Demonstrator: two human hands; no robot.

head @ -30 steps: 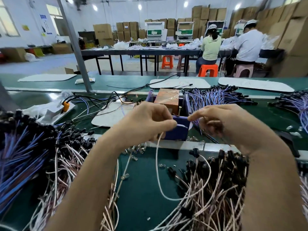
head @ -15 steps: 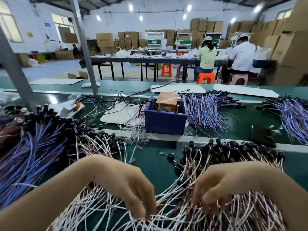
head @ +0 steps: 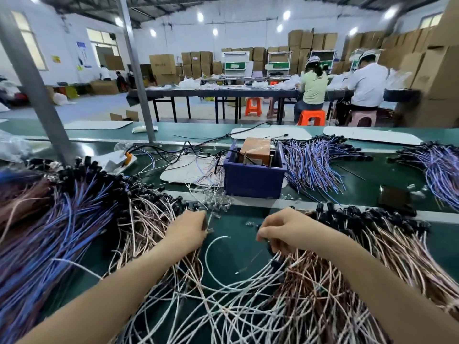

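- We see the desk (head: 372, 175) in dark green
- The twisted wires (head: 323, 281) nearest us pair pink with white, tipped by black plugs (head: 372, 217)
- One loose wire (head: 208, 252) is plain white
- The wire bundles (head: 49, 232) at our left run blue and violet
- The bin (head: 253, 180) is deep blue, the box (head: 255, 150) inside it orange-brown
- The stools (head: 311, 117) behind are bright orange

Bin (head: 253, 181) stands mid-worktop (head: 233, 249), box (head: 255, 148) inside. Wire heap (head: 57, 232) lies left, wire bundle (head: 310, 167) right, loose wires (head: 248, 309) before it.
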